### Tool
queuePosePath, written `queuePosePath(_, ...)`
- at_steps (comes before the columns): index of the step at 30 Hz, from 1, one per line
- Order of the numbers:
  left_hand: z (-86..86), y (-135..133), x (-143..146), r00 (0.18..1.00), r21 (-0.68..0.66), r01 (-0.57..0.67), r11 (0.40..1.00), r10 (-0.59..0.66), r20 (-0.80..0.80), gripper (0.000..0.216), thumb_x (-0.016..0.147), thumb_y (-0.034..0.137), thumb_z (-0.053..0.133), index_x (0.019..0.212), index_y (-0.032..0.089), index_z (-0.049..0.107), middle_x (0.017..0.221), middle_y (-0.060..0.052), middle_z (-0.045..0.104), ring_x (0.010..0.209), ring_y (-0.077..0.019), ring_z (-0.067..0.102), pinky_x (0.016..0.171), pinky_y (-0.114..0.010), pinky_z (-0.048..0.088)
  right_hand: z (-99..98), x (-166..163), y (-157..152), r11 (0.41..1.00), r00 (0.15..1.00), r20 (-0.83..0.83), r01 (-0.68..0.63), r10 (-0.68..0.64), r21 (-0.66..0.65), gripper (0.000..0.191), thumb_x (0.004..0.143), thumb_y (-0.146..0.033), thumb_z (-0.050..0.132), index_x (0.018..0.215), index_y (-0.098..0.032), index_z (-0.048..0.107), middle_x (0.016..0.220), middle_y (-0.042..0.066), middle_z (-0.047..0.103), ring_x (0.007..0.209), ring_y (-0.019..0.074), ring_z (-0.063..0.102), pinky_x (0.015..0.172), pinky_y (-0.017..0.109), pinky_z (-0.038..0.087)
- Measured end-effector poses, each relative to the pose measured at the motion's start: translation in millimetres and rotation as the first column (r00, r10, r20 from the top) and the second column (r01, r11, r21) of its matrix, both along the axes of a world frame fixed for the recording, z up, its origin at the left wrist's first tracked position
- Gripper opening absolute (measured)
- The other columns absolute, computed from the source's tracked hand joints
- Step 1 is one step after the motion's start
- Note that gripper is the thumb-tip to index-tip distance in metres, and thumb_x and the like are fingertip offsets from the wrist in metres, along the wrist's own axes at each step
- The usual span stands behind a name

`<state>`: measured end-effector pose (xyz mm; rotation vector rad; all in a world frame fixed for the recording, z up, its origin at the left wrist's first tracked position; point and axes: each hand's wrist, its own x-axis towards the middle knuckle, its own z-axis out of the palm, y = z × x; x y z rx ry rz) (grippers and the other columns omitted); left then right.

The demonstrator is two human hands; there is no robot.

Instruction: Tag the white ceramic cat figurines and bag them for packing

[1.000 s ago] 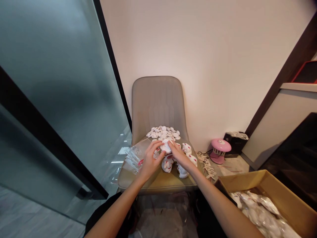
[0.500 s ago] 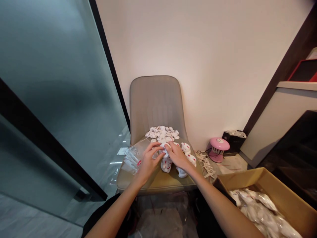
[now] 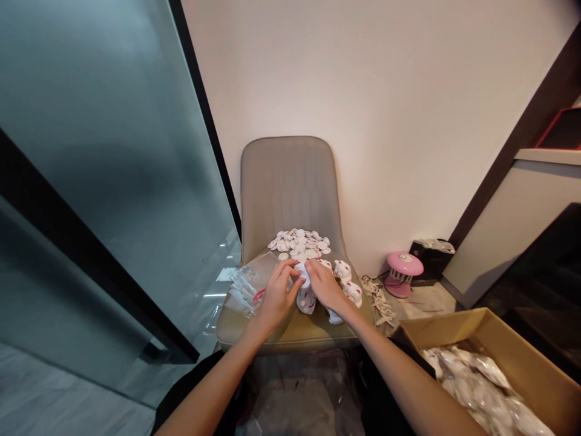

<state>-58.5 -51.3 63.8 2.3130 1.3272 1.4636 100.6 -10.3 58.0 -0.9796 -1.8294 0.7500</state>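
Over the chair seat, my left hand (image 3: 278, 293) and my right hand (image 3: 323, 283) meet with fingers closed on a small white cat figurine (image 3: 303, 274). The fingers hide much of it. Just below it stands another white cat figurine (image 3: 307, 301) with red marks. More of the same cat figurines (image 3: 353, 293) are grouped beside my right hand. Behind the hands lies a pile of round white discs (image 3: 299, 242). To the left of my left hand is a clear plastic bag (image 3: 245, 293) with pale strips and a bit of red.
The chair (image 3: 290, 181) stands against the wall. On the floor at right are a cardboard box (image 3: 445, 327) of plastic-wrapped white items (image 3: 485, 387), a pink lamp-like device (image 3: 403, 266), a black box (image 3: 431, 260) and white strips (image 3: 381, 303). A glass partition (image 3: 113, 151) rises at left.
The view has shifted slightly. Both hands stay together on the white cat figurine, with only a small change in the fingers' position.
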Motion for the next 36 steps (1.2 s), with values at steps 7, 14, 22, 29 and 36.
queuePosePath(7, 0.9, -2.6, 4.4, 0.998, -0.033, -0.001, 0.999, 0.003, 0.064, 0.007, 0.093, 0.021, 0.054, 0.086, 0.02, 0.053, 0.116, -0.009, 0.059, 0.11, -0.0214, 0.057, 0.095, -0.038, 0.045, -2.7, -5.0, -1.6, 0.997, 0.998, 0.008, 0.069, -0.07, 0.031, 0.038, 0.101, -0.05, 0.032, 0.086, -0.023, 0.053, 0.085, 0.003, 0.062, 0.084, 0.0206, 0.056, 0.075, 0.031, 0.037)
queuePosePath(14, 1.8, -6.3, 12.4, 0.991, -0.058, -0.022, 0.998, 0.03, 0.129, 0.009, 0.095, 0.022, 0.052, 0.086, 0.019, 0.052, 0.112, -0.008, 0.056, 0.104, -0.0189, 0.057, 0.09, -0.034, 0.046, -3.5, -7.0, -0.8, 0.991, 0.993, -0.004, 0.12, -0.12, 0.058, 0.032, 0.1, -0.047, 0.036, 0.089, -0.024, 0.054, 0.091, 0.005, 0.063, 0.088, 0.0218, 0.056, 0.079, 0.032, 0.037)
queuePosePath(22, -7.7, -1.3, 17.1, 0.972, -0.059, -0.087, 0.994, 0.097, 0.212, 0.01, 0.093, 0.024, 0.053, 0.085, 0.019, 0.052, 0.109, -0.007, 0.054, 0.1, -0.0187, 0.057, 0.085, -0.033, 0.048, -1.7, -9.9, -4.6, 0.982, 0.986, -0.03, 0.166, -0.164, 0.086, 0.029, 0.1, -0.046, 0.038, 0.093, -0.023, 0.054, 0.094, 0.007, 0.061, 0.092, 0.0235, 0.055, 0.082, 0.034, 0.037)
queuePosePath(29, -11.5, 0.8, 20.0, 0.939, -0.126, -0.099, 0.987, 0.135, 0.316, 0.016, 0.095, 0.029, 0.052, 0.083, 0.019, 0.053, 0.109, -0.008, 0.055, 0.102, -0.0194, 0.057, 0.084, -0.032, 0.049, -3.4, -17.6, -8.7, 0.967, 0.973, -0.014, 0.232, -0.232, 0.108, 0.029, 0.099, -0.046, 0.039, 0.099, -0.021, 0.054, 0.1, 0.009, 0.058, 0.096, 0.0243, 0.054, 0.088, 0.036, 0.04)
queuePosePath(36, -15.2, 3.5, 20.8, 0.894, -0.2, -0.097, 0.975, 0.174, 0.414, 0.021, 0.096, 0.032, 0.049, 0.079, 0.019, 0.051, 0.104, -0.007, 0.057, 0.097, -0.0181, 0.058, 0.083, -0.031, 0.048, -2.4, -20.7, -11.1, 0.958, 0.971, -0.009, 0.237, -0.238, 0.162, 0.029, 0.098, -0.046, 0.043, 0.104, -0.02, 0.055, 0.103, 0.009, 0.057, 0.097, 0.0243, 0.055, 0.088, 0.037, 0.042)
